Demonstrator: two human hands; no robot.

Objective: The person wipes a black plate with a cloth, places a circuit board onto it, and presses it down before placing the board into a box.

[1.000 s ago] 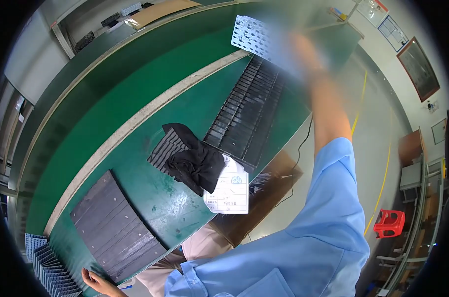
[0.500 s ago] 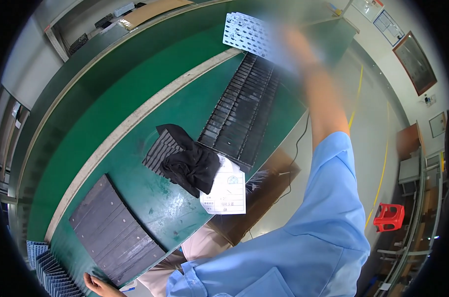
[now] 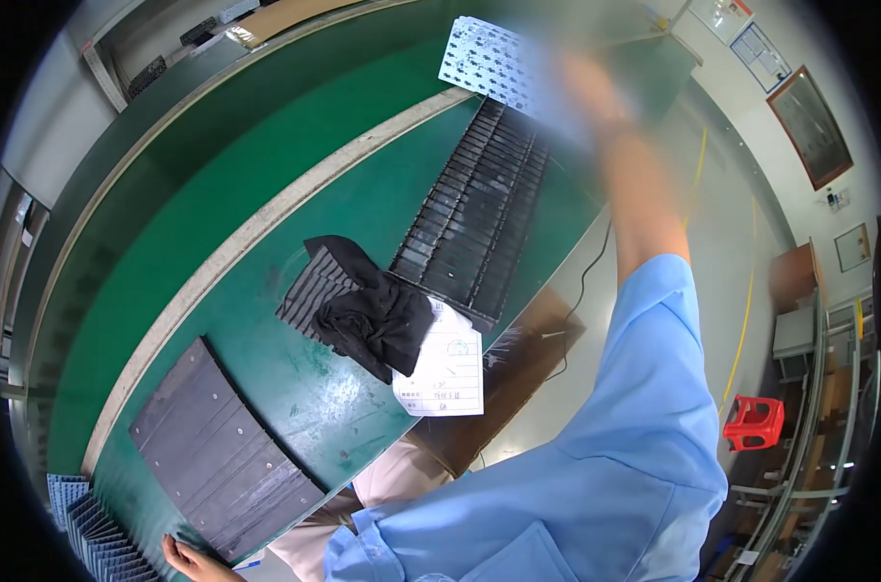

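My right arm stretches to the far end of the green table. My right hand point(image 3: 584, 82) is a blur there, beside a pale blue stack of sheets with rows of dark holes point(image 3: 489, 63); its fingers cannot be made out. Under the sheets' near edge begins a long black slotted tray point(image 3: 470, 209). At the lower left my left hand point(image 3: 190, 560) lies by the table's near edge, next to the corner of a dark grey slatted board point(image 3: 222, 441). Its fingers look loosely apart, with nothing seen in them.
A crumpled black cloth point(image 3: 377, 325) lies against the tray, over a printed paper sheet point(image 3: 450, 373). Several blue perforated pieces point(image 3: 101, 533) stand at the lower left. A cardboard box point(image 3: 499, 398) sits below the table edge; a red stool point(image 3: 754, 423) is on the floor.
The view has shifted slightly. Both hands stay in nearly the same places, and the sheets at the far end look slightly turned.
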